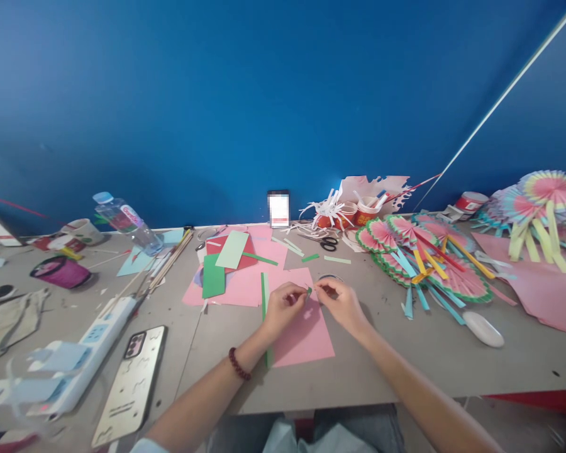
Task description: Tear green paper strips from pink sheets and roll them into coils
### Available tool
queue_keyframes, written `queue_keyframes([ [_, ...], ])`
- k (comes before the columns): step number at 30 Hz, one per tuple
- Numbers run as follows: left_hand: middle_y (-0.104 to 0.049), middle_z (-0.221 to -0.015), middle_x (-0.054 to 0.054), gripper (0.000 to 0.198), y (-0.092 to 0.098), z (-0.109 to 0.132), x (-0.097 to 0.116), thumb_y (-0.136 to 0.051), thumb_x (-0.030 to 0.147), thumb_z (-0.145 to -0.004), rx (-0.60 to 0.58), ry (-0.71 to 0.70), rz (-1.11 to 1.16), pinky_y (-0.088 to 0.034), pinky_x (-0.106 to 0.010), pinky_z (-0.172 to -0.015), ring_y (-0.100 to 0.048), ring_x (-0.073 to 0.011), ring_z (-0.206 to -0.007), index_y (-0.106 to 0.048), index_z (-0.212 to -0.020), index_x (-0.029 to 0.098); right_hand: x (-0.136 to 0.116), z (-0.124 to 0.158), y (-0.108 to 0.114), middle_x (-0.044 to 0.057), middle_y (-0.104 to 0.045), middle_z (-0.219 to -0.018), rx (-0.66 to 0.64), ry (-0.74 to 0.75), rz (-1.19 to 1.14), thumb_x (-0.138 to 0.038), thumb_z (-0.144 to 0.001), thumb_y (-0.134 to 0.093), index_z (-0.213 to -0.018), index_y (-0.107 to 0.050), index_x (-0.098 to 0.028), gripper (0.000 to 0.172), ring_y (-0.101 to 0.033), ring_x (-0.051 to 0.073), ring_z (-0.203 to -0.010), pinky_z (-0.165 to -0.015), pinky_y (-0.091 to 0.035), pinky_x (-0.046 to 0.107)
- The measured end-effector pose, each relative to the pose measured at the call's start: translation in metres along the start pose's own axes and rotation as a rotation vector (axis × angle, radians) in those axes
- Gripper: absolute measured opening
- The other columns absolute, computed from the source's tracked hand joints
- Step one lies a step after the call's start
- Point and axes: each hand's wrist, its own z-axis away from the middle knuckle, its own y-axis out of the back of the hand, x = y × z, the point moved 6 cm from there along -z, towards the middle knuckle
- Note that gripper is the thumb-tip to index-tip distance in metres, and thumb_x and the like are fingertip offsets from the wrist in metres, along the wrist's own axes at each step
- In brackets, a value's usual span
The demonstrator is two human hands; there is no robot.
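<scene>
Nearest on my left I have a phone lying beside a power strip, and at the centre a pink sheet lies flat with a green strip along its left edge, partly behind my left arm. Over the sheet my left hand pinches a small green scrap between thumb and fingertips, while my right hand hangs just right of it, fingers bent toward the thumb, though I cannot tell whether they grip anything. Farther off lie green card at left, fans at right, and scissors beyond my right hand.
</scene>
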Motion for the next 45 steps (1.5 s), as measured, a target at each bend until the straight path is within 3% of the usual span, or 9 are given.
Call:
queue_keyframes([
  [5,-0.072,-0.075,-0.005,0.019,-0.001,-0.002,-0.013,-0.078,0.037,-0.075,-0.022,0.154,0.135,-0.049,-0.027,-0.058,-0.061,-0.0143,-0.059,-0.075,-0.07,0.019,0.031,-0.01,0.01,0.0,-0.066,-0.058,0.079,-0.472,-0.517,-0.04,-0.062,-0.084,-0.067,-0.07,-0.019,0.026,-0.054,0.012,-0.051,-0.047,-0.044,0.024],
  [10,-0.069,-0.07,-0.004,0.03,-0.003,-0.002,-0.016,-0.086,0.044,-0.066,-0.09,0.293,0.264,-0.047,-0.026,-0.057,-0.059,-0.013,-0.058,-0.073,-0.068,0.017,0.04,-0.026,0.046,0.0,-0.066,-0.062,0.115,-0.595,-0.802,-0.024,-0.064,-0.078,-0.069,-0.065,-0.02,0.014,-0.054,0.011,-0.05,-0.045,-0.05,0.022],
  [15,-0.068,-0.066,-0.003,0.035,-0.002,-0.001,-0.009,-0.089,0.048,-0.065,-0.109,0.33,0.362,-0.047,-0.026,-0.058,-0.057,-0.0124,-0.058,-0.074,-0.068,0.017,0.041,-0.045,0.116,-0.002,-0.061,-0.063,0.283,-0.318,-0.761,-0.029,-0.073,-0.075,-0.073,-0.061,-0.023,0.016,-0.052,0.011,-0.051,-0.042,-0.05,0.024],
  [19,-0.064,-0.061,-0.001,0.039,-0.003,0.0,-0.012,-0.091,0.05,-0.061,-0.077,0.379,0.418,-0.045,-0.024,-0.054,-0.053,-0.0103,-0.053,-0.073,-0.068,0.016,0.039,-0.055,0.166,-0.001,-0.057,-0.063,0.654,-0.143,-0.577,-0.03,-0.08,-0.07,-0.072,-0.058,-0.023,0.016,-0.052,0.012,-0.052,-0.046,-0.05,0.027],
  [22,-0.064,-0.061,0.0,0.039,-0.002,-0.001,-0.017,-0.091,0.05,-0.06,-0.037,0.385,0.408,-0.043,-0.024,-0.051,-0.053,-0.0101,-0.052,-0.074,-0.071,0.017,0.012,-0.069,0.183,0.002,-0.06,-0.067,0.897,0.079,-0.296,-0.03,-0.081,-0.068,-0.076,-0.059,-0.023,0.013,-0.058,0.016,-0.058,-0.057,-0.053,0.033],
  [26,-0.066,-0.064,0.0,0.038,0.001,-0.003,-0.019,-0.09,0.049,-0.061,-0.003,0.366,0.405,-0.043,-0.023,-0.05,-0.051,-0.0089,-0.051,-0.074,-0.073,0.017,-0.043,-0.115,0.158,0.01,-0.07,-0.089,0.883,0.435,0.4,-0.031,-0.09,-0.059,-0.087,-0.068,-0.02,0.014,-0.065,0.021,-0.08,-0.077,-0.054,0.038],
  [32,-0.061,-0.058,0.002,0.041,0.005,-0.007,-0.017,-0.09,0.051,-0.058,0.046,0.345,0.426,-0.045,-0.023,-0.045,-0.051,-0.009,-0.048,-0.073,-0.072,0.016,-0.026,-0.198,0.078,0.012,-0.074,-0.096,0.277,0.342,0.913,-0.018,-0.094,-0.05,-0.087,-0.076,-0.017,0.027,-0.063,0.024,-0.099,-0.087,-0.051,0.035],
  [39,-0.064,-0.058,0.001,0.034,0.004,-0.004,-0.011,-0.089,0.047,-0.063,0.039,0.324,0.419,-0.048,-0.025,-0.05,-0.056,-0.0109,-0.05,-0.072,-0.071,0.018,0.008,-0.194,0.061,0.014,-0.075,-0.106,0.202,0.26,0.933,-0.017,-0.089,-0.05,-0.095,-0.08,-0.019,0.031,-0.062,0.028,-0.102,-0.078,-0.053,0.035],
  [45,-0.07,-0.06,-0.002,0.038,0.004,-0.003,-0.009,-0.089,0.051,-0.063,0.052,0.339,0.401,-0.051,-0.027,-0.052,-0.064,-0.0153,-0.056,-0.073,-0.073,0.018,-0.007,-0.176,0.064,0.019,-0.073,-0.119,0.329,0.277,0.704,-0.022,-0.086,-0.053,-0.118,-0.074,-0.015,0.039,-0.064,0.033,-0.11,-0.089,-0.056,0.046],
])
